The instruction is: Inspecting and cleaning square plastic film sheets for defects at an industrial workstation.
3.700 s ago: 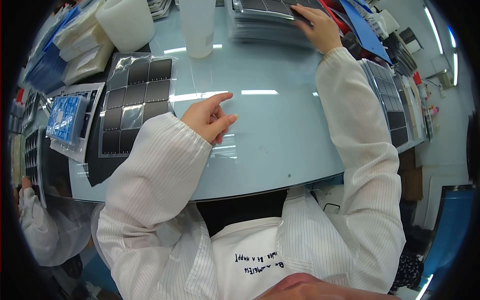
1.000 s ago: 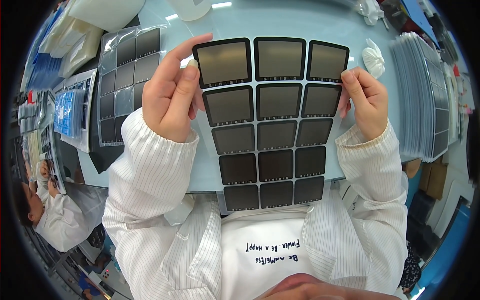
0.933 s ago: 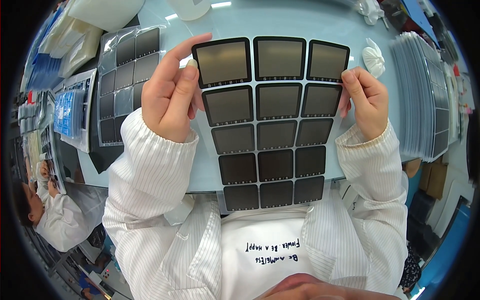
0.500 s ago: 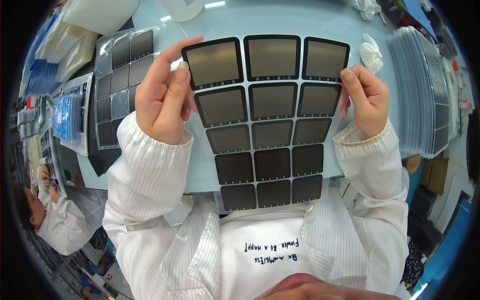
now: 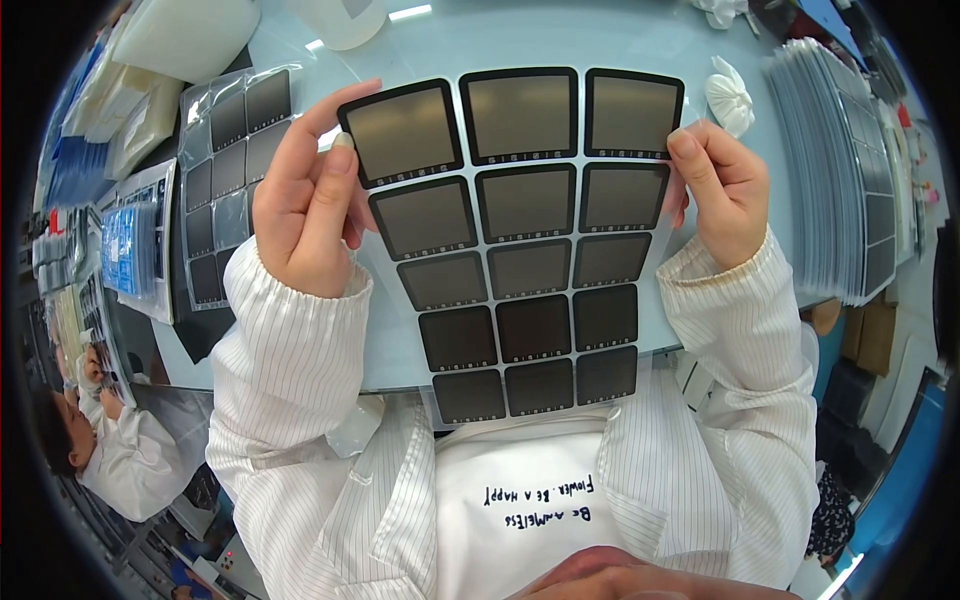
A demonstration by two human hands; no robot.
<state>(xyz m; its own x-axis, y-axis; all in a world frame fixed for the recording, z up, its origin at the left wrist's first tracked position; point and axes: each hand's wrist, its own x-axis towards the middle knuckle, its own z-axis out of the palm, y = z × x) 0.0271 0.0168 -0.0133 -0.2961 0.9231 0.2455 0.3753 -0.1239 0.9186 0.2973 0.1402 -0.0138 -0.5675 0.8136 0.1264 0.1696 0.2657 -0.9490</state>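
Observation:
Between my hands a clear sheet with dark rectangular panels [image 5: 525, 204] is held up at a tilt, its upper edge nearest the camera and its lower edge close to my chest. The panels lie in rows of three, each with a black border and a strip of small marks. My left hand [image 5: 315, 200] pinches the sheet's upper left edge, thumb in front and fingers partly behind. On the upper right edge, my right hand [image 5: 722, 185] grips with its thumb on the front; its other fingers are curled and partly hidden.
A tall stack of similar sheets [image 5: 822, 180] stands at the right. More panelled sheets [image 5: 228, 160] lie at the left, beside a blue wrapped packet [image 5: 130, 248]. Crumpled white tissue [image 5: 729, 98] and a whitish container [image 5: 345, 22] sit farther back. Another person [image 5: 125, 450] works at far left.
The held sheet has shifted slightly left in the picture together with both hands, and it tilts a little differently. Both grips stay the same.

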